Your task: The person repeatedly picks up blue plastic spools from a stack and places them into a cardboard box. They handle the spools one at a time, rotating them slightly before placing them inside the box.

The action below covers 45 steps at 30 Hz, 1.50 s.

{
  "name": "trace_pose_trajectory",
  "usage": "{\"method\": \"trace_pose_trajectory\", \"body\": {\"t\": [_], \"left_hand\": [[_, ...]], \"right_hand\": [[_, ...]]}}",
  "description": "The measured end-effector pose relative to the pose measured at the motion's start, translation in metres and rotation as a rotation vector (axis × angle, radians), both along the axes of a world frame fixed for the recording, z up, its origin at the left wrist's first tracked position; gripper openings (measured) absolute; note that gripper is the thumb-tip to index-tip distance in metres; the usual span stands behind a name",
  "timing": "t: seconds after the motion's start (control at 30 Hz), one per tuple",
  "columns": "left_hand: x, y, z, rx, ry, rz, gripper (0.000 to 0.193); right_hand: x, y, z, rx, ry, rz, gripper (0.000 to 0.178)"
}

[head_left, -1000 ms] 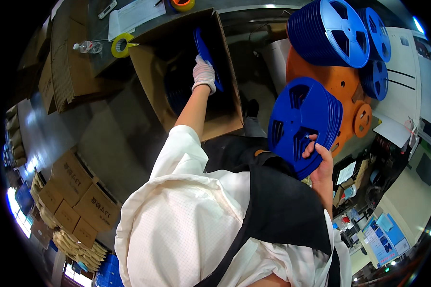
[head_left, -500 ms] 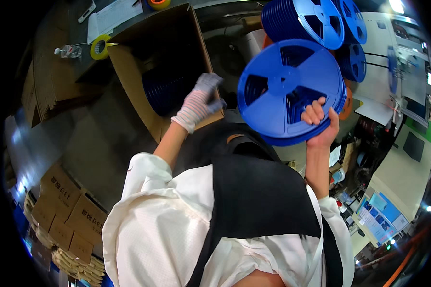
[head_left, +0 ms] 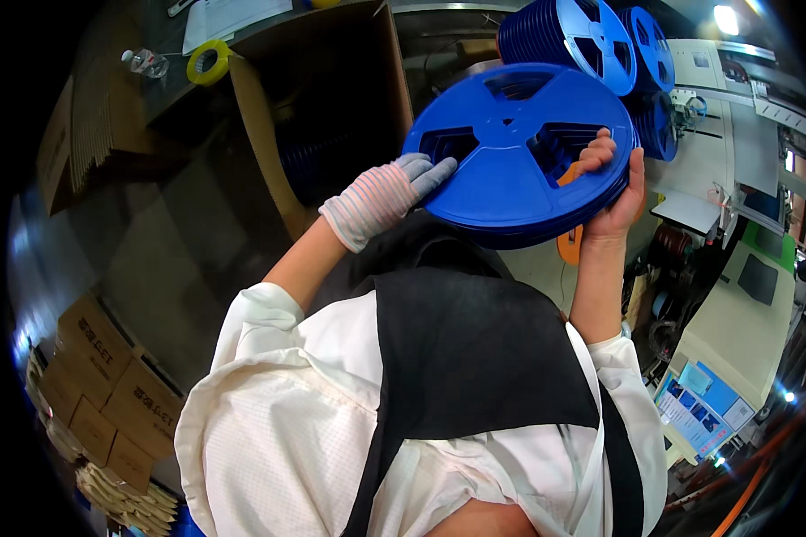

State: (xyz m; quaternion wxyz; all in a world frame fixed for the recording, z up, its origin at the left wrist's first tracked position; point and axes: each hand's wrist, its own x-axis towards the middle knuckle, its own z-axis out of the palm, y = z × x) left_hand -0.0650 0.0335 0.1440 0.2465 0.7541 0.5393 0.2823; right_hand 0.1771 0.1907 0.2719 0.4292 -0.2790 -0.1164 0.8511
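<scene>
A stack of blue plastic reels (head_left: 510,190) is held up in front of me, its top face tilted and showing cut-out windows. My right hand (head_left: 613,197), bare, grips its right side, with fingers hooked into one window and the thumb at the outer rim. My left hand (head_left: 381,195), in a striped glove with grey fingers, is closed on the left edge, fingers over the top face; its thumb is hidden. Just beyond that hand stands an open cardboard box (head_left: 261,148) with more blue reels (head_left: 309,163) in its dark inside.
Further stacks of blue reels (head_left: 591,43) stand at the back right, near a pale machine (head_left: 721,309). A yellow tape roll (head_left: 209,64) and a plastic bottle (head_left: 145,63) are at the back left. Flattened cardboard (head_left: 107,134) stands at the left, with closed cartons (head_left: 98,358) lower down.
My left hand has moved from beside the box's edge onto the left side of the reel stack. The stack has shifted slightly left and tilted flatter, still in my right hand.
</scene>
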Motion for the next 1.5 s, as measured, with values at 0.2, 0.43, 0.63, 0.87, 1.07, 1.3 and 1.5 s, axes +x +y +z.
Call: {"method": "trace_pose_trajectory", "body": {"t": [0.2, 0.43, 0.63, 0.87, 1.07, 1.3, 1.5], "left_hand": [[-0.035, -0.04, 0.02, -0.191, -0.95, 0.194, 0.031], [-0.073, -0.074, 0.03, -0.467, -1.851, 0.437, 0.031], [-0.069, -0.083, 0.023, -0.533, -1.952, 0.351, 0.034], [-0.063, -0.08, 0.019, -0.616, -1.866, 0.25, 0.029], [-0.082, -0.07, 0.041, -0.472, -1.695, 0.416, 0.045], [-0.102, -0.045, 0.023, -0.502, -1.571, 0.798, 0.033], [-0.055, -0.109, -0.003, -0.697, -1.834, 0.691, 0.033]], "right_hand": [[0.001, -0.004, -0.007, 0.195, -0.433, 0.09, 0.041], [0.035, -0.026, -0.041, 0.165, -0.587, -0.004, 0.039], [0.03, -0.055, -0.043, 0.244, -0.472, 0.042, 0.082], [0.042, -0.052, -0.04, 0.244, -0.151, 0.112, 0.077], [0.042, -0.058, -0.034, 0.211, -0.268, 0.134, 0.051], [0.034, -0.063, -0.034, 0.201, -0.384, 0.15, 0.05], [0.039, -0.066, -0.033, 0.248, -0.412, 0.149, 0.049]]}}
